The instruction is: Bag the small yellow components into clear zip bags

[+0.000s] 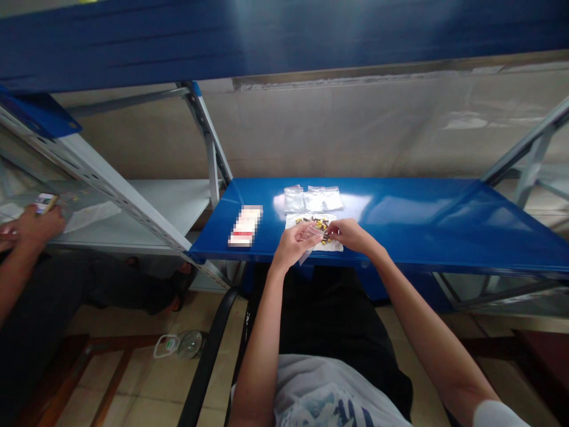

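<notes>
The left hand [291,244] and right hand [351,234] pinch their fingers narrowly on a clear bag [312,232], held low over yellow-tipped parts [322,224] on a white sheet [333,246], with spare bags [313,199] within easy reach at twelve o'clock on the blue shelf [413,225].

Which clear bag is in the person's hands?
The small bag pinched between the left hand and right hand, above the yellow parts; the other bags lie flat, untouched, farther back on the blue shelf.

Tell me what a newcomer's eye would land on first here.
The glossy blue metal shelf dominates the middle of the view. On it, the left hand and right hand meet over a white sheet scattered with small yellow-and-black parts, with clear plastic bags just beyond and a blurred red-and-white packet to the left.
</notes>
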The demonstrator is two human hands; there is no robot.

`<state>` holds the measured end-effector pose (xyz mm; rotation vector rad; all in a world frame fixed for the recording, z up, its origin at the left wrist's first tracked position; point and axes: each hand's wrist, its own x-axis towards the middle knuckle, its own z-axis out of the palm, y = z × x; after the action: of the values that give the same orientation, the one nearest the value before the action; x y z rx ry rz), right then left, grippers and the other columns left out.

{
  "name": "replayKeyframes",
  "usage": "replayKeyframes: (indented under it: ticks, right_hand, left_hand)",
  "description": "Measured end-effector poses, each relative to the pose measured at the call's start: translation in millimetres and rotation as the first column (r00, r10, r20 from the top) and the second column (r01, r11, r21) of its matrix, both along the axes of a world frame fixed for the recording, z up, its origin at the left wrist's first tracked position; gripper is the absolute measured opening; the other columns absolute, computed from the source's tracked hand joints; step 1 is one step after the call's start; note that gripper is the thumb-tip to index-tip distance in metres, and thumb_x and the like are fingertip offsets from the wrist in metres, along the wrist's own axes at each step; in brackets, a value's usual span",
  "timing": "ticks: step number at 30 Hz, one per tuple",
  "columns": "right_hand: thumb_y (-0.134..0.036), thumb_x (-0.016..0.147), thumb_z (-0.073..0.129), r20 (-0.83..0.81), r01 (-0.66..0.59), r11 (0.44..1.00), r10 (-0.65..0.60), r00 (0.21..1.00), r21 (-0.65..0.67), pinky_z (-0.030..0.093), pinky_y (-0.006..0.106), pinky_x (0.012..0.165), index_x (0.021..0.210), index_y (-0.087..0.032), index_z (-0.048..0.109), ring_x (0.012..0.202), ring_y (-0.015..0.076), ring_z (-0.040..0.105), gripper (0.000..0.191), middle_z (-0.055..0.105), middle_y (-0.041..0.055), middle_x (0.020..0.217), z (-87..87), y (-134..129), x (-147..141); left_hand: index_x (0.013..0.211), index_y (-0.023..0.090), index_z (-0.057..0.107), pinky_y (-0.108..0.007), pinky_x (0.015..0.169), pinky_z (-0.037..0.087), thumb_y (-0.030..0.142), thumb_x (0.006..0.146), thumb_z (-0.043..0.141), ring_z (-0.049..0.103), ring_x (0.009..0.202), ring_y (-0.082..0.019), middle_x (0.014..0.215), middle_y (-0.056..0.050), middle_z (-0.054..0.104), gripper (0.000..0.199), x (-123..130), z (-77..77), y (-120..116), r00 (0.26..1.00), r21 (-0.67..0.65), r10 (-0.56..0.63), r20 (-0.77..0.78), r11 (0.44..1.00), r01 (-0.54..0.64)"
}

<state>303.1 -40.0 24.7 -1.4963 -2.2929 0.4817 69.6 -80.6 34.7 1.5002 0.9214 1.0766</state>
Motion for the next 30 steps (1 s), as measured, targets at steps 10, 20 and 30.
replayKeyframes:
  ticks: [10, 20, 30]
  right_hand:
    - [-0.028, 0.094, 0.057, -0.200, -0.005, 0.996, 0.023, 0.980, 0.090, 0.041, 0.029, 0.067, 0.091, -0.017, 0.076, 0.072, 0.0201, 0.063, 0.022, 0.076, 0.0075, 0.082, 48.2, -21, -6]
    - [-0.022, 0.094, 0.054, -0.152, -0.030, 1.000, 0.031, 0.988, 0.008, 0.040, 0.027, 0.066, 0.095, -0.015, 0.073, 0.072, 0.0179, 0.062, 0.021, 0.074, 0.0066, 0.082, 53.3, -27, -9]
    - [-0.020, 0.088, 0.066, 0.190, 0.060, 0.990, -0.035, 0.981, -0.130, 0.036, 0.026, 0.066, 0.091, -0.016, 0.073, 0.082, 0.0211, 0.063, 0.009, 0.074, 0.0095, 0.087, 21.0, -15, -10]
  left_hand:
    - [0.131, 0.016, 0.072, -0.034, 0.085, 0.060, 0.049, 0.085, 0.081, 0.076, 0.102, -0.028, 0.116, -0.014, 0.078, 0.058, -1, 11.0, -6, 0.995, 0.028, 0.005, -0.103, 1.000, -0.002]
    - [0.132, 0.017, 0.072, -0.032, 0.085, 0.059, 0.050, 0.084, 0.083, 0.075, 0.106, -0.028, 0.116, -0.013, 0.078, 0.059, -1, 8.3, -4, 0.997, 0.019, 0.005, -0.072, 1.000, -0.003]
    - [0.130, 0.015, 0.073, -0.034, 0.089, 0.059, 0.048, 0.084, 0.082, 0.075, 0.103, -0.027, 0.114, -0.013, 0.079, 0.057, -2, 4.4, -1, 0.997, 0.027, 0.029, -0.066, 0.999, -0.027]
